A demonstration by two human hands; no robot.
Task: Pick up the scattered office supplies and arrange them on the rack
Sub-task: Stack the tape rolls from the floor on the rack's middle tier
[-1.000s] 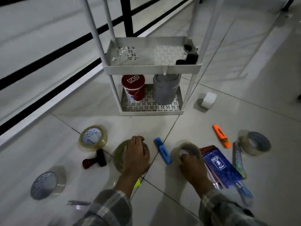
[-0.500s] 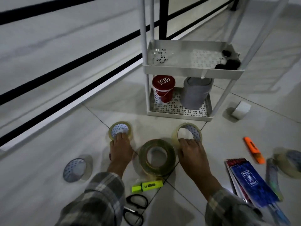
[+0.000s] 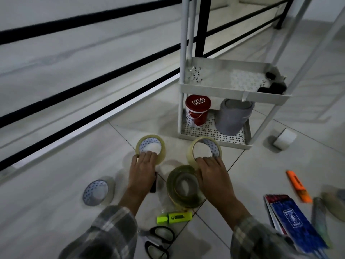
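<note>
My left hand (image 3: 143, 171) holding a tape roll (image 3: 162, 148), my right hand (image 3: 212, 174) holding a second roll (image 3: 189, 152) just before the rack (image 3: 224, 92), larger roll (image 3: 171, 186) between my hands, marker (image 3: 174, 217) and scissors (image 3: 158, 242) nearer me, notebooks (image 3: 291, 219) far right.

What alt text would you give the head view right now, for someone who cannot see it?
The left hand grips the left tape roll and the right hand grips the right tape roll, on a tiled floor before a white rack. A larger tape roll, a yellow highlighter, scissors and notebooks lie nearby.
</note>
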